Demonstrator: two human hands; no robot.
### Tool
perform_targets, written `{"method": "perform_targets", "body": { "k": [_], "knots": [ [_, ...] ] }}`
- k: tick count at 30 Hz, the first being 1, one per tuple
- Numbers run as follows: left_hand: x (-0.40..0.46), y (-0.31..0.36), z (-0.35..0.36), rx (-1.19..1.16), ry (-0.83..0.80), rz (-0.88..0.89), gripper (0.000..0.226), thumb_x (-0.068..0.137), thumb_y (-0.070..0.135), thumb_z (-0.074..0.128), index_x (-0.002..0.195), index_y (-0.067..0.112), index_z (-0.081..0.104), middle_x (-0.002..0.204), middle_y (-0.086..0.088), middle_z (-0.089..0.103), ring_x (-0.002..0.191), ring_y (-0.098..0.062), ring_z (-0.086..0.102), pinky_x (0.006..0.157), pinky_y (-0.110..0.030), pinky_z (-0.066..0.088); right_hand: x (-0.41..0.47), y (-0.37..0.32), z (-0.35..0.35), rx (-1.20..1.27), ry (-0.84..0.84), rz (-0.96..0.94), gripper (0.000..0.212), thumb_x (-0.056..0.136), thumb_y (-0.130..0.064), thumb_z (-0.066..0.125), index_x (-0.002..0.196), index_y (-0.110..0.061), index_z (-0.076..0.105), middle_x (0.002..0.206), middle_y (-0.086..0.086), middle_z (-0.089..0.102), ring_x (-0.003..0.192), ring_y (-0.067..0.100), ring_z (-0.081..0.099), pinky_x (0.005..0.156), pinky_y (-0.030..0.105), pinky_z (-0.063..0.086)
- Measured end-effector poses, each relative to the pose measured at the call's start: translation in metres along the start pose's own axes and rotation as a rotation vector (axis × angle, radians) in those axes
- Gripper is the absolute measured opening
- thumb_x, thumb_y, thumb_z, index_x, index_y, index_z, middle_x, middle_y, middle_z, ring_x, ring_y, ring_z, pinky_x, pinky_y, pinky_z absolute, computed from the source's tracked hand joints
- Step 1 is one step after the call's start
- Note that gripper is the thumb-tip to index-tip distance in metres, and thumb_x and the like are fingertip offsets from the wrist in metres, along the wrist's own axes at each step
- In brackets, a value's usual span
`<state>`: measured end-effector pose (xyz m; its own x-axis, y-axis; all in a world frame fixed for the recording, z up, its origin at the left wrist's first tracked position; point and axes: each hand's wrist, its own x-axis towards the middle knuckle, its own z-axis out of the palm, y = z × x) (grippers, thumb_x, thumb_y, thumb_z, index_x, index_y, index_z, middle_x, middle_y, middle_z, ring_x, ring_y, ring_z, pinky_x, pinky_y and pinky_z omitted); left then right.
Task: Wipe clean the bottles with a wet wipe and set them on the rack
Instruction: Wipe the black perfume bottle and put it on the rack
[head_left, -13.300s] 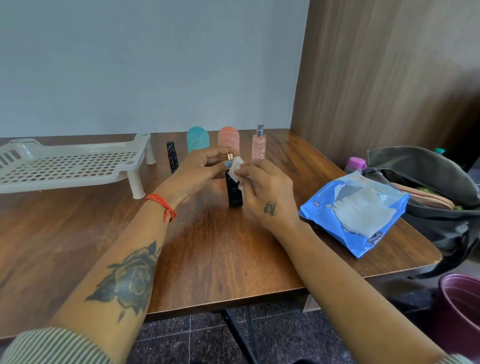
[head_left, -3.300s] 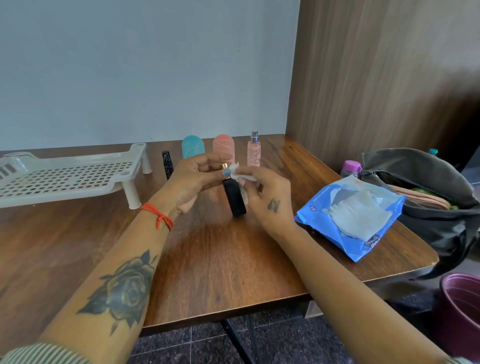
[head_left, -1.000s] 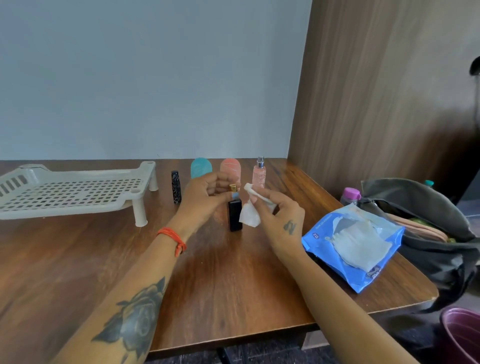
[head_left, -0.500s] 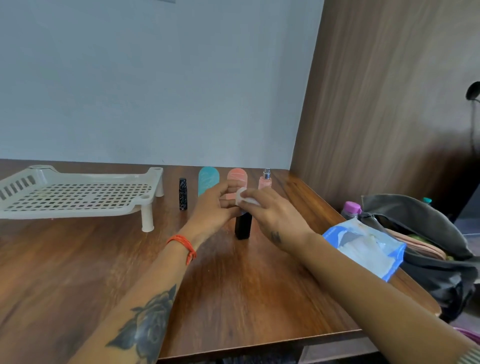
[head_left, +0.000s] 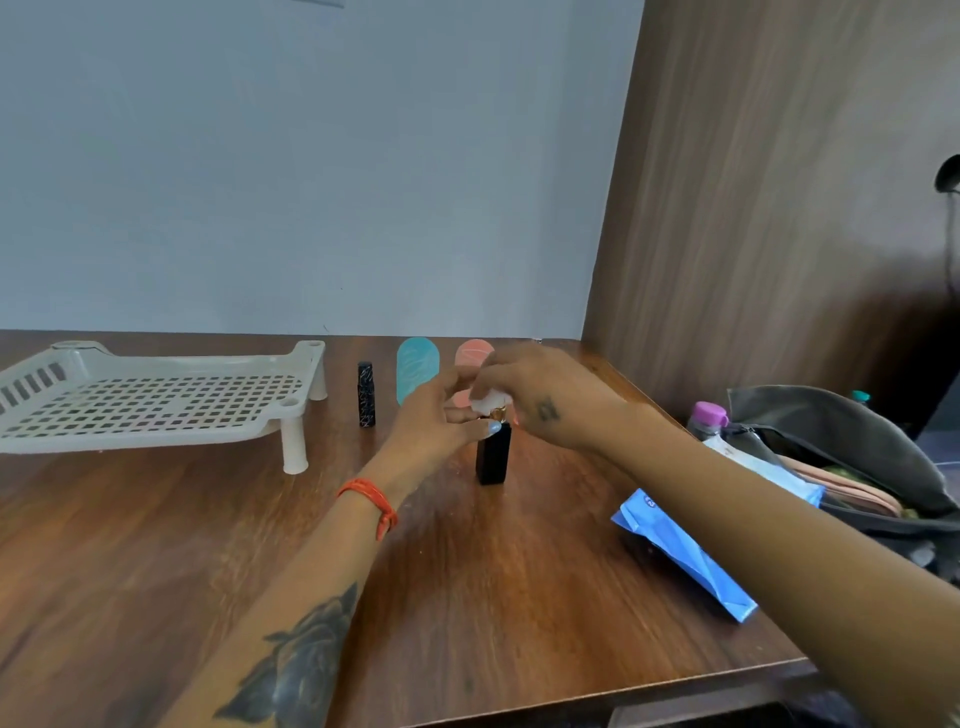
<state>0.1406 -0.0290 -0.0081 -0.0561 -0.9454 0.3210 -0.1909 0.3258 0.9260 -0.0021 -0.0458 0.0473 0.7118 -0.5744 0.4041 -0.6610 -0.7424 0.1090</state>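
A small black square bottle (head_left: 493, 460) with a gold neck stands upright on the wooden table (head_left: 156, 545). My left hand (head_left: 441, 415) pinches its top from the left. My right hand (head_left: 545, 397) holds a white wet wipe (head_left: 485, 401) against the bottle's top. Behind them stand a slim black patterned bottle (head_left: 366, 394), a teal bottle (head_left: 417, 366) and a pink bottle (head_left: 470, 356), the pink one partly hidden by my hands. The white perforated rack (head_left: 150, 397) stands at the left with nothing on it.
A blue wet-wipe pack (head_left: 685, 561) lies at the right under my right forearm. Beyond it a grey open bag (head_left: 831, 441) and a pink-capped bottle (head_left: 709, 418) sit off the table's right edge. A wood-panelled wall closes the right side.
The camera has tilted up and the hands have stayed on the black bottle. My right hand has kept the wipe on the bottle's top, after holding it loose beside the bottle a second ago.
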Motion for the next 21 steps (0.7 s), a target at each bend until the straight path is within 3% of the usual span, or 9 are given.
{"method": "perform_targets", "body": {
  "k": [2,5,8,12,14,16,18,20,21],
  "knots": [
    [-0.001,0.0,0.0,-0.003,0.003,0.016,0.049,0.075,-0.005,0.07,0.109,0.026,0.053,0.106,0.017,0.056,0.089,-0.013,0.067,0.087,-0.023,0.049,0.008,-0.005,-0.001,0.031,-0.142,0.08,0.029,0.084,0.0,0.05,0.105,-0.014,0.063,0.105,0.002,0.061,0.091,0.017,0.054,0.068,0.021,0.034],
    [0.0,-0.001,0.0,-0.036,0.013,0.007,0.051,0.074,-0.005,0.071,0.11,0.027,0.054,0.107,0.019,0.057,0.091,-0.013,0.068,0.09,-0.027,0.05,0.011,-0.006,-0.007,0.174,-0.19,0.24,0.026,0.087,-0.003,0.044,0.103,-0.008,0.064,0.098,0.007,0.063,0.08,0.016,0.049,0.062,0.019,0.038],
    [0.0,-0.001,0.001,-0.049,0.0,0.01,0.052,0.074,-0.007,0.07,0.109,0.027,0.054,0.113,0.013,0.058,0.092,-0.012,0.068,0.091,-0.027,0.051,0.009,-0.004,-0.006,0.281,-0.135,0.431,0.026,0.087,-0.003,0.042,0.098,0.002,0.066,0.102,0.018,0.064,0.086,0.026,0.056,0.069,0.028,0.044],
    [-0.001,0.0,0.0,-0.022,0.004,0.019,0.051,0.075,-0.008,0.069,0.113,0.023,0.054,0.126,0.004,0.054,0.094,-0.012,0.067,0.083,-0.015,0.051,0.001,0.01,-0.005,0.392,-0.098,0.637,0.028,0.085,-0.002,0.046,0.105,0.011,0.061,0.112,0.024,0.061,0.105,0.036,0.056,0.088,0.042,0.046],
    [-0.003,0.001,0.0,-0.007,0.006,0.022,0.05,0.075,-0.006,0.07,0.113,0.024,0.054,0.125,0.005,0.054,0.091,-0.007,0.065,0.077,-0.009,0.05,-0.01,0.018,-0.003,0.4,0.029,0.717,0.024,0.087,-0.01,0.05,0.098,0.005,0.066,0.107,0.018,0.064,0.094,0.028,0.059,0.082,0.037,0.049],
    [-0.004,0.001,0.001,0.012,0.019,0.023,0.049,0.075,-0.003,0.071,0.112,0.024,0.055,0.118,0.009,0.054,0.085,0.0,0.063,0.068,-0.002,0.047,-0.026,0.018,0.006,0.387,0.1,0.713,0.013,0.084,-0.016,0.057,0.088,-0.01,0.067,0.1,0.007,0.066,0.079,0.016,0.057,0.065,0.025,0.047],
    [-0.004,0.0,0.002,0.037,0.049,0.027,0.048,0.073,0.001,0.074,0.11,0.026,0.057,0.116,0.009,0.056,0.084,0.003,0.062,0.065,-0.002,0.045,-0.038,0.012,0.017,0.306,-0.057,0.677,0.012,0.078,-0.021,0.064,0.089,-0.02,0.069,0.098,0.0,0.066,0.08,0.013,0.058,0.062,0.022,0.046],
    [-0.003,-0.002,0.003,0.054,0.075,0.025,0.048,0.071,0.005,0.077,0.108,0.028,0.058,0.117,0.008,0.058,0.088,-0.001,0.064,0.069,-0.005,0.044,-0.044,0.011,0.024,0.26,-0.264,0.648,0.02,0.075,-0.025,0.068,0.095,-0.024,0.07,0.098,-0.003,0.066,0.087,0.014,0.061,0.07,0.026,0.05],
    [-0.003,-0.003,0.003,0.063,0.084,0.024,0.048,0.07,0.006,0.078,0.107,0.028,0.058,0.114,0.009,0.058,0.087,0.0,0.064,0.068,-0.004,0.044,-0.044,0.01,0.024,0.3,-0.281,0.633,0.023,0.076,-0.027,0.068,0.099,-0.024,0.07,0.097,-0.004,0.067,0.09,0.014,0.061,0.072,0.026,0.049]
  ]
}}
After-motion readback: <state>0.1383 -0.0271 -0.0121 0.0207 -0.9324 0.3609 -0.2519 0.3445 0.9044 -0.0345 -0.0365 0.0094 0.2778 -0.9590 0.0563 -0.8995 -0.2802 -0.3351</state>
